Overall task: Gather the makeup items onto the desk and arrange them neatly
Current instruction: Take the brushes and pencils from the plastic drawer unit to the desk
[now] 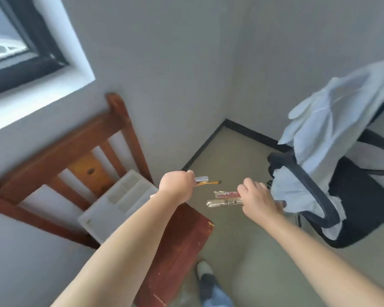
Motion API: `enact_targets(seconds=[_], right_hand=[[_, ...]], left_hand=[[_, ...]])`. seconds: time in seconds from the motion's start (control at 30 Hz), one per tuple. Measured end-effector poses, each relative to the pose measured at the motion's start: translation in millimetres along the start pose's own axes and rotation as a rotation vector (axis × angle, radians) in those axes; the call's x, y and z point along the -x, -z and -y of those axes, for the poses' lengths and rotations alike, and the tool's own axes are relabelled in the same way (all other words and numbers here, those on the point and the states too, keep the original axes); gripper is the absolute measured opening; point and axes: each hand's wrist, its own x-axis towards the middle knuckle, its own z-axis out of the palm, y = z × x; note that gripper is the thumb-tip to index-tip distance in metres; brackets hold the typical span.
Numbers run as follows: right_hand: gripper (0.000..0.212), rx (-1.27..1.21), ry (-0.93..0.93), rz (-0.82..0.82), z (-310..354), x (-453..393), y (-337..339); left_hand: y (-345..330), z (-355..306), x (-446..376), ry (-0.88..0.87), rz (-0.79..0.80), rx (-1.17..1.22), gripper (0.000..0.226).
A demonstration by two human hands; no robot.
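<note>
Both hands out in front, over the floor point(242, 251) in the corner of a grey-walled room. Left hand point(177, 186) curled round two slim items: a silver tube point(201, 179) and an amber-handled brush point(208, 183) with a dark tip, both sticking out to the right of the fist. Right hand point(258, 199) closed round two more: a red packet point(227, 193) above, a clear printed tube point(224, 202) just below, both pointing left toward the other hand. All four items held in the air, hands near each other but apart. Beneath the left forearm, a wooden chair point(75, 149) with a worn red seat, carrying a white plastic organiser tray point(120, 198). To the right, a black office chair point(353, 207) draped with a pale blue shirt point(324, 120). Window point(20, 41) at upper left. One foot in a pale shoe point(204, 270) at the bottom
</note>
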Motion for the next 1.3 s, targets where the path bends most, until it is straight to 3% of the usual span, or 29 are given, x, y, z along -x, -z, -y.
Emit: enact_targets(seconds=[0.23, 0.4, 0.57, 0.8, 1.03, 1.3], right_hand=[[0.042, 0.207, -0.541, -0.127, -88, 163, 109], [0.033, 0.287, -1.023, -0.025, -149, 327, 191], [0.024, 0.279, -1.384, 0.092, -198, 505, 238], [0.024, 0.394, -1.636, 0.181, -234, 741, 323], [0.024, 0.509, -1.889, 0.329, -264, 925, 390], [0.027, 0.555, -2.131, 0.372, -370, 1093, 427]], left_hand=[[69, -206, 10, -0.491, -0.103, -0.167, 0.021], [95, -396, 79, -0.873, -0.164, -0.271, 0.026], [93, -588, 166, -1.212, -0.26, -0.377, 0.021], [90, -837, 322, -1.543, -0.412, -0.378, 0.021], [80, -1018, 450, -1.824, -0.417, -0.369, 0.021], [78, -1243, 529, -2.027, -0.391, -0.424, 0.023]])
